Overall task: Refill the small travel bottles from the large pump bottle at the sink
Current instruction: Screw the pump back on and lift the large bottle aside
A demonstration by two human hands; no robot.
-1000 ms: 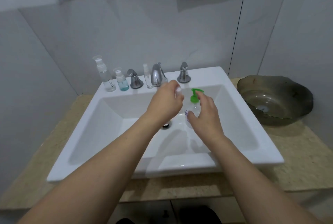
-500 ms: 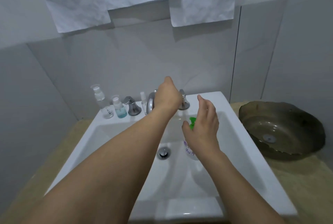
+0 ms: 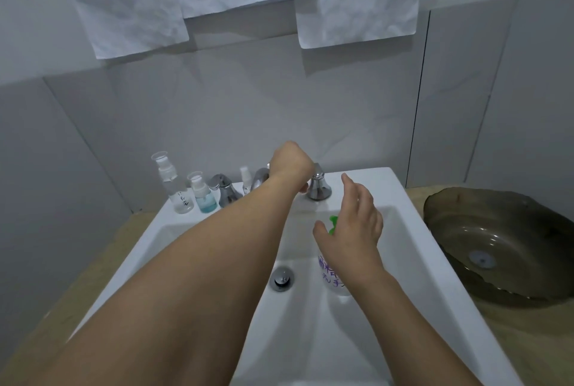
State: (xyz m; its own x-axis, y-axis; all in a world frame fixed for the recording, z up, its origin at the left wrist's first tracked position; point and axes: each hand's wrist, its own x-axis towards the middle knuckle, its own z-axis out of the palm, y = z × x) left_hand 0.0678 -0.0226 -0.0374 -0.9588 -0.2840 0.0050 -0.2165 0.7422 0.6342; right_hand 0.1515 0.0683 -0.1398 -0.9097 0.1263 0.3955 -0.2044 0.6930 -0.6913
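I am reaching my left hand [image 3: 290, 165] to the back ledge of the white sink [image 3: 435, 261], its fingers curled down out of sight behind the knuckles beside the right chrome tap handle [image 3: 318, 184], so I cannot tell whether they are closing on anything. My right hand [image 3: 354, 227] is hovering with fingers spread and relaxed, gripping nothing, just above the green pump head [image 3: 333, 224] of the large pump bottle [image 3: 334, 277], which is standing upright in the basin directly below that palm, near the drain plug [image 3: 282, 278]. The bottle looks like clear plastic with purple lettering, probably light to middling in weight and a bit squeezy, and likely slick if the basin is wet (I would not trust a loose pinch on it). I am judging the body below the collar to be the best place to wrap my fingers, leaving the pump head free for pressing. The small travel bottles are waiting well to the left of my left hand on the ledge: a tall clear pump bottle [image 3: 172, 184], a shorter bottle with blue liquid [image 3: 203, 194], and a slim spray bottle [image 3: 246, 180] just beside the spout [image 3: 260, 177]. They look featherlight and tippy, so I am planning to hold each low around its body.
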